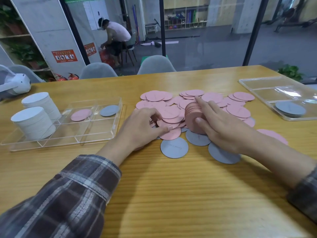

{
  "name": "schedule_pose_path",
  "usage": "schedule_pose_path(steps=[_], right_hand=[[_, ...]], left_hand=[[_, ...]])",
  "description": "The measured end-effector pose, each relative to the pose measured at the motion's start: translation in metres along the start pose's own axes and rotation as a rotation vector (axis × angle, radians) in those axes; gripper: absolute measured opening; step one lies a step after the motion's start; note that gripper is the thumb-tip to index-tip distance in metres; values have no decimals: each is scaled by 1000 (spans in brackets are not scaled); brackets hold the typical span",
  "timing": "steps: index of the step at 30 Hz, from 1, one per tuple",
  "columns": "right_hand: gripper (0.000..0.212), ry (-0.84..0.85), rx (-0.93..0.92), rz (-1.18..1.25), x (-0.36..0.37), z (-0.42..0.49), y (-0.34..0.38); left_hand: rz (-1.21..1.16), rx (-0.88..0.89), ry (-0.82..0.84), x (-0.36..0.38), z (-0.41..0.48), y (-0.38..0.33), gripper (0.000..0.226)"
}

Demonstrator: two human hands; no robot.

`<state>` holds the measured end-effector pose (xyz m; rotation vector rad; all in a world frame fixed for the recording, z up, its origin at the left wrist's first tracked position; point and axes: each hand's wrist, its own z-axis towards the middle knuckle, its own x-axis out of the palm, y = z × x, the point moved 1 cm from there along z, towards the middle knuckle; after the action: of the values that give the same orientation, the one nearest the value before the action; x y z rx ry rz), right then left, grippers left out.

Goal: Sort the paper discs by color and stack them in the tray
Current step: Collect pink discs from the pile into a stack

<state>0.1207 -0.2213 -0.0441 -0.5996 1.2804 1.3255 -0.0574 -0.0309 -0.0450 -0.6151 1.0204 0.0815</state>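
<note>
**Figure: Both hands working in a heap of pink discs, mid-tabletop**

The tabletop point(171, 194) carries a spread heap of loose pink discs point(238, 111) at its middle, nearer the far edge than the near one. Several grey discs point(174, 147) lie flat along the heap's near side, partly tucked under the pink ones.

The right hand point(221, 129) clasps a pink stack point(192, 115) held on edge above the heap. The thumb is on the stack's near face and the index finger lies along its top. The left hand point(142, 127) rests at the heap's left side with fingers curled in among the loose pink discs and the thumb pressed on one of them. The two hands are close together but do not touch.

Toward the left edge sits a clear tray point(96, 134) with dividers. Two white stacks point(34, 124) stand at its left end. A single pink disc point(81, 115) lies in a far compartment, and a single grey disc point(109, 110) lies in the compartment just to its right.

Near the far right corner is a second clear tray point(257, 85) holding a low grey stack point(290, 109). A white headset point(15, 83) lies at the far left corner.
</note>
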Motion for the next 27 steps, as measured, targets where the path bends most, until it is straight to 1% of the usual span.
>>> schedule_pose_path(steps=[4, 8, 12, 15, 19, 21, 24, 27], right_hand=[[60, -9, 12, 24, 0, 2, 0], [60, -15, 50, 112, -3, 3, 1], [60, -19, 45, 142, -4, 3, 3], [60, -38, 23, 168, -5, 2, 5], [59, -75, 13, 214, -6, 3, 5], [59, -84, 3, 227, -5, 2, 6], [59, -85, 4, 257, -5, 2, 8], [60, -73, 22, 272, -3, 3, 7]], left_hand=[[-61, -27, -32, 5, 0, -4, 41], [-283, -106, -7, 3, 1, -6, 30], [-512, -182, -34, -1, 3, -7, 21], [-550, -220, -82, -4, 4, -9, 23], [-615, -273, -181, -10, 5, -11, 17], [-642, -279, -206, -13, 5, -14, 22], [-724, -262, -120, -13, 4, -17, 31], [-808, -195, -15, -8, 2, -20, 30]])
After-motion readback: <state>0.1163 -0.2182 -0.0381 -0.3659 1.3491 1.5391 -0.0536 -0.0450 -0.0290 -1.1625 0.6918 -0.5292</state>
